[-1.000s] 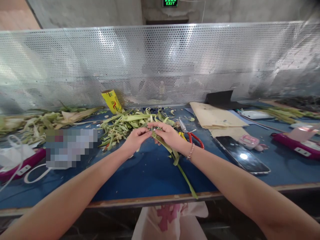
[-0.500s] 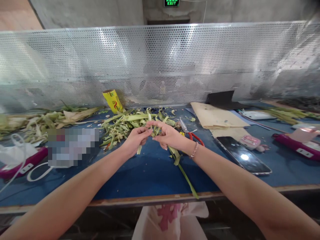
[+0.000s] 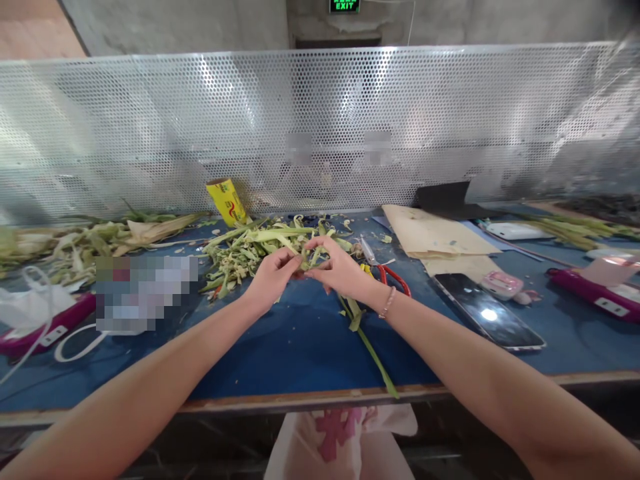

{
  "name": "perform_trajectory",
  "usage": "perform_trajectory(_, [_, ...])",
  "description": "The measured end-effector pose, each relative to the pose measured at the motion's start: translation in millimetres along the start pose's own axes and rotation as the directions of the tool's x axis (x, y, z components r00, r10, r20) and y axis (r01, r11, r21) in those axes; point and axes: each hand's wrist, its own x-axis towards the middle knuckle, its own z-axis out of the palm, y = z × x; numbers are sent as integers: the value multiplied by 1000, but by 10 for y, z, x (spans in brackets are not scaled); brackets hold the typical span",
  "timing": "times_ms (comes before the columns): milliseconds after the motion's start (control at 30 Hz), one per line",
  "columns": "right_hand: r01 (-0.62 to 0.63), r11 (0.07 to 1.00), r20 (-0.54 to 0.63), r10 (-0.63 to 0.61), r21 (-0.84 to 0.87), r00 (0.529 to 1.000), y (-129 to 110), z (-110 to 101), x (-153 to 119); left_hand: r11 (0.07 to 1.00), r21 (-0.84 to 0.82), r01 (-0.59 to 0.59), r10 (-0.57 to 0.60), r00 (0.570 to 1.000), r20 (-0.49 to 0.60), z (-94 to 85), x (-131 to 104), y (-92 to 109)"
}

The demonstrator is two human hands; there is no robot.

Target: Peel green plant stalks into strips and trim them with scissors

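Note:
Over the blue table, my two hands meet at a green plant stem (image 3: 376, 359) with leafy pieces at its top. My right hand (image 3: 343, 272), wearing a bracelet, is closed around the leafy upper end. The lower stem slants out beneath it toward the table's front edge. My left hand (image 3: 269, 281) pinches at the same leafy end, thumb against forefinger; the fingers partly cover what is there. Just behind the hands lies a heap of pale green leaves and peelings (image 3: 231, 259). Red-handled scissors (image 3: 397, 277) rest beside my right wrist.
A yellow tube (image 3: 227, 203) leans near the perforated metal screen (image 3: 330, 100). Brown paper (image 3: 433, 230), a phone (image 3: 487, 310) and a pink case (image 3: 501, 283) lie right. More husks (image 3: 95, 247), a blurred-out package (image 3: 147, 293) and a purple power strip (image 3: 75, 317) are left.
The pale strip that hung below my left fingers is mostly out of sight now. My right fingers have lifted and curled slightly, and both hands remain together at the stem's top.

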Motion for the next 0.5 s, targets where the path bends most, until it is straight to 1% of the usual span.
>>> perform_trajectory(67, [-22,999,-125,16,-48,992,15,8,12,998,-61,21,-25,998,-64,16,6,-12])
perform_trajectory(100, [-25,997,-167,12,-73,986,25,9,19,995,-97,37,-46,994,-95,26,8,-13])
perform_trajectory(167, [-10,990,-204,-19,-143,979,45,5,35,982,-178,58,-86,985,-150,51,7,-6])
perform_trajectory(267, [43,964,-153,-86,-263,984,59,-2,57,957,-278,82,-135,975,-177,80,-1,23])
perform_trajectory(333, [88,947,-112,-128,-309,985,55,-3,62,951,-295,91,-148,973,-177,84,-5,37])
perform_trajectory(400, [114,938,-102,-155,-327,983,48,-2,58,957,-282,69,-122,977,-173,76,-7,42])
perform_trajectory(500, [132,933,-95,-172,-335,980,48,3,47,966,-257,26,-63,989,-136,62,-10,44])
